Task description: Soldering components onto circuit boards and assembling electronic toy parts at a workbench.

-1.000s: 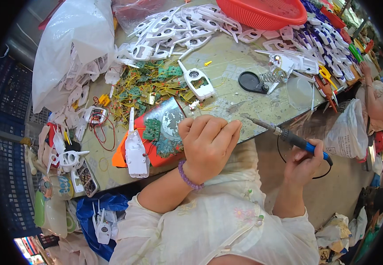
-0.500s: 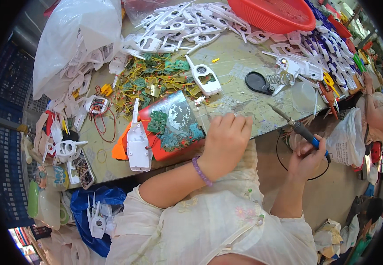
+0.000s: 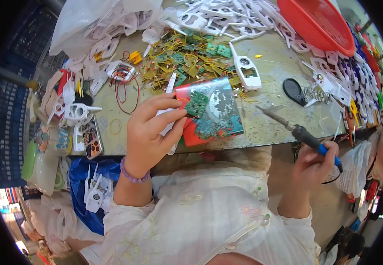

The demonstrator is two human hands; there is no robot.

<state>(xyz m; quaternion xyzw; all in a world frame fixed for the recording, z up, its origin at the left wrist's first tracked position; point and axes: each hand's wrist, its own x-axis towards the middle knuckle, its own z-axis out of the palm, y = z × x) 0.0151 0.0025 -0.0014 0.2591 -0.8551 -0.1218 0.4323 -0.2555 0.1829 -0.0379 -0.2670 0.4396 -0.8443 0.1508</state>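
My right hand (image 3: 316,164) is wrapped around the blue-and-black handle of a soldering iron (image 3: 308,136). Its metal tip points left over the table's front part. A green circuit board (image 3: 197,104) lies on a worn red box (image 3: 220,126) with a scuffed dark top. At the board's left edge, thumb and fingertips of my left hand (image 3: 154,123) come together in a pinch; a thin wire runs close by, but what they grip is too small to make out. Beneath that hand a white plastic casing (image 3: 172,83) is mostly covered.
Behind the box spreads a heap of circuit boards with yellow wires (image 3: 187,59). One white casing (image 3: 247,70) lies beside it. To the right are a round black dish (image 3: 293,90) and a coiled iron stand (image 3: 317,94). A red basket (image 3: 328,31) and a phone (image 3: 93,143) flank the table.
My left hand has moved left from the table's front edge to the circuit board and the white casing. The right hand still holds the soldering iron. The whole view has shifted.
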